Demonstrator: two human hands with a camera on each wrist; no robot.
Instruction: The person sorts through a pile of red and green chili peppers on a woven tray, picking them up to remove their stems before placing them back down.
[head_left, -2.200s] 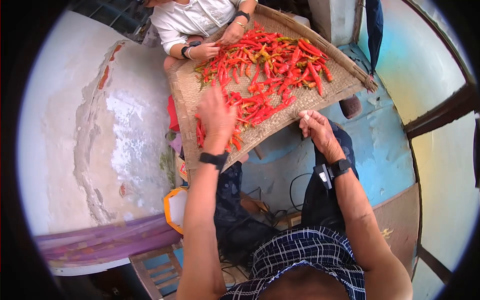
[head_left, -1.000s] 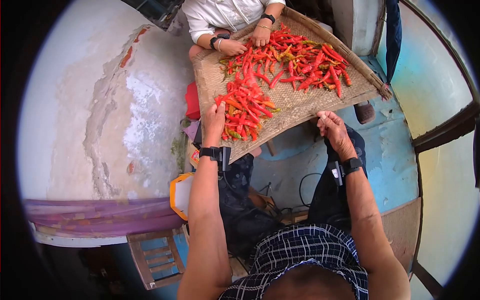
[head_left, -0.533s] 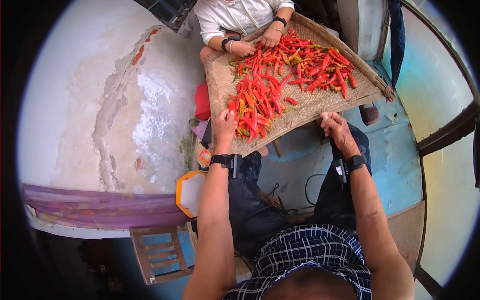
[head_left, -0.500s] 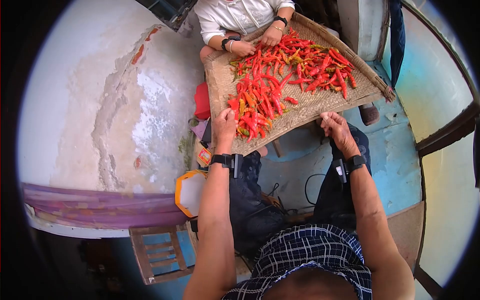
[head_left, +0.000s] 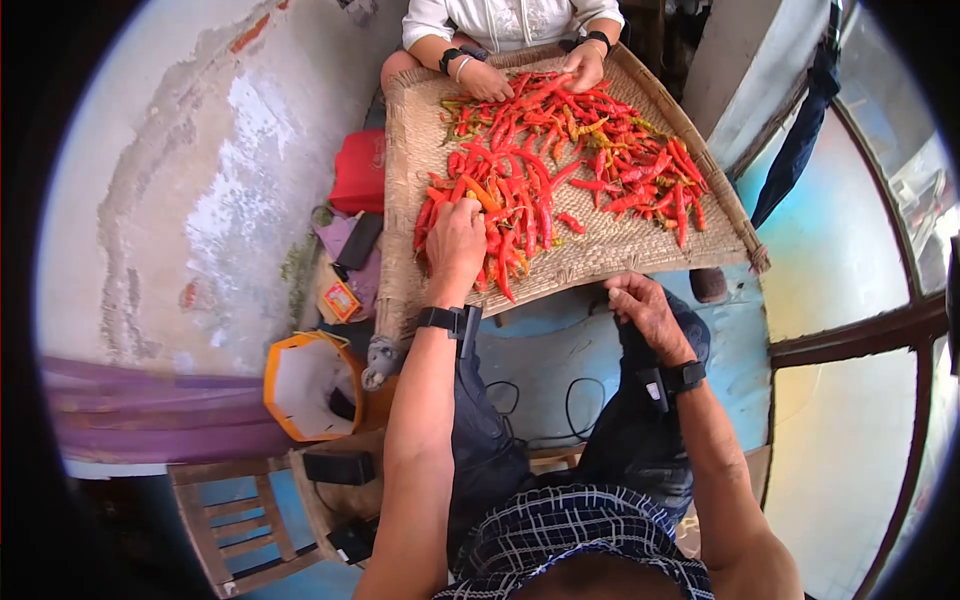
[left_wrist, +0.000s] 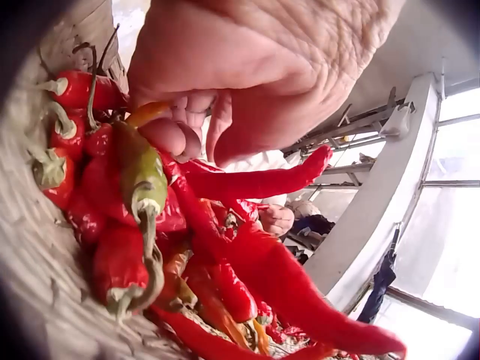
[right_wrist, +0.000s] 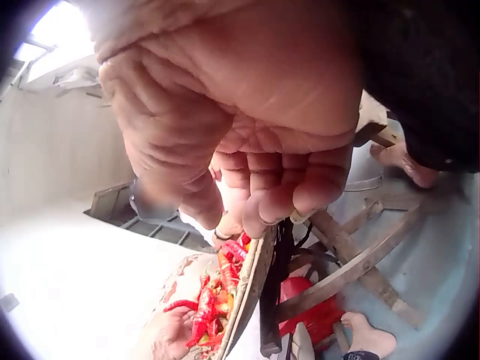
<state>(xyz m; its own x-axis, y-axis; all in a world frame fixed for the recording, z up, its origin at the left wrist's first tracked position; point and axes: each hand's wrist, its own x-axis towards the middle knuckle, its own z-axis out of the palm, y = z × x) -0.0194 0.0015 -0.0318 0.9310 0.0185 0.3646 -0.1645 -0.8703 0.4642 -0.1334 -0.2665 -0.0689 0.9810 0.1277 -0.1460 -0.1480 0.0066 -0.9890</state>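
Note:
A woven tray [head_left: 590, 262] bears a heap of red chili peppers [head_left: 635, 170], some orange or green. My left hand [head_left: 458, 245] reaches into the near-left part of the heap, finger and thumb pinching an orange chili pepper [head_left: 482, 194]. Up close in the left wrist view, the curled fingers sit beside a green-tipped chili [left_wrist: 142, 176] and several red ones. At the near rim of the tray is my right hand [head_left: 645, 312], fingers loosely curled. In the right wrist view, nothing shows between its thumb and fingers, and the fingertips [right_wrist: 274, 206] lie right by the rim.
Across the tray, another person's hands [head_left: 585, 68] work among the chilies. A red bag [head_left: 358, 170], a dark phone-like object [head_left: 360, 240] and an orange-rimmed bin [head_left: 312, 385] stand left of it. A wooden chair [head_left: 240, 525] is at lower left; cables [head_left: 570, 410] lie on the floor.
My left hand moves from the tray's left edge in among the chilies, to the orange one. My right hand stays by the near rim. The head view shifts, showing more of the left side.

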